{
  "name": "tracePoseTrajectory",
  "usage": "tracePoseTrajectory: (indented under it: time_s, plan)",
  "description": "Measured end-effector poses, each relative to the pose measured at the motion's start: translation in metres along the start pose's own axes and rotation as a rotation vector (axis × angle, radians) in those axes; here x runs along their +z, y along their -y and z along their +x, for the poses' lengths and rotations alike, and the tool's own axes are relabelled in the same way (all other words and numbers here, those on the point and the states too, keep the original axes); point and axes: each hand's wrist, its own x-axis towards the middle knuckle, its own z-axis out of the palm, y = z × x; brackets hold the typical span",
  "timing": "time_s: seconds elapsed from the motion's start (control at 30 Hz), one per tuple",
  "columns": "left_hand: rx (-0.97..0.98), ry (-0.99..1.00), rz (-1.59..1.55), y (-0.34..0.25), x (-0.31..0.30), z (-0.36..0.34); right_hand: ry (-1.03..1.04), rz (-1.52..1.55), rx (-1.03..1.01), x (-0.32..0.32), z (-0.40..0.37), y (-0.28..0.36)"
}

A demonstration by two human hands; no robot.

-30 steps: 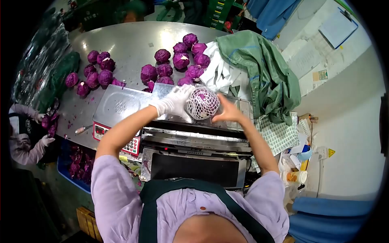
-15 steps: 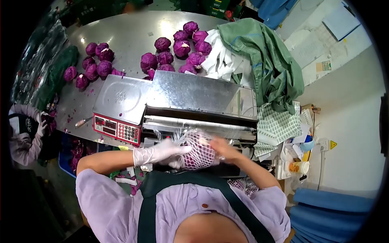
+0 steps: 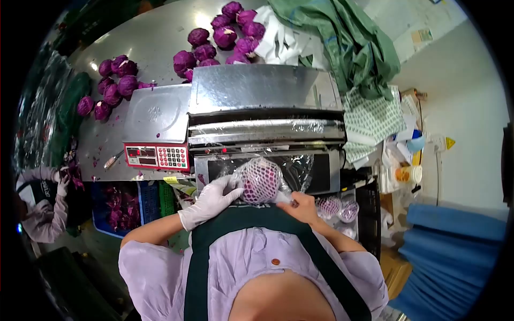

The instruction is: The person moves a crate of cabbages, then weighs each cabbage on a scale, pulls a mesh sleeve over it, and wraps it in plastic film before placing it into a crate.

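A purple cabbage in a white foam net (image 3: 259, 181) rests at the front of the wrapping machine (image 3: 267, 128), with clear film around it and spread to its right. Gloved in white, my left hand (image 3: 214, 199) holds the cabbage's left side, thumb and fingers curved against it. My bare right hand (image 3: 300, 207) is closed at the cabbage's lower right, pinching the clear film. Left of the machine is a scale (image 3: 160, 115) with a red keypad panel and a bare metal plate.
Several purple cabbages (image 3: 205, 52) lie on the metal table (image 3: 155, 43). A green sheet (image 3: 348, 43) covers the back right. A blue crate (image 3: 101, 211) holds purple leaves. Netted cabbages (image 3: 329, 206) sit at the lower right. A co-worker's gloved hand (image 3: 63, 183) shows at far left.
The netted cabbage now rests at the machine's front with film spread out beside it. My right hand has moved down to its lower right. The whole view has shifted.
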Motion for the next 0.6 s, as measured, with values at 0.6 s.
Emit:
tracePoseTrajectory:
  time_s: [0.6]
  plan:
    - [0.411,-0.247,0.521,0.050,0.082,0.096,-0.587,-0.320,-0.149,0.053,0.016,-0.054]
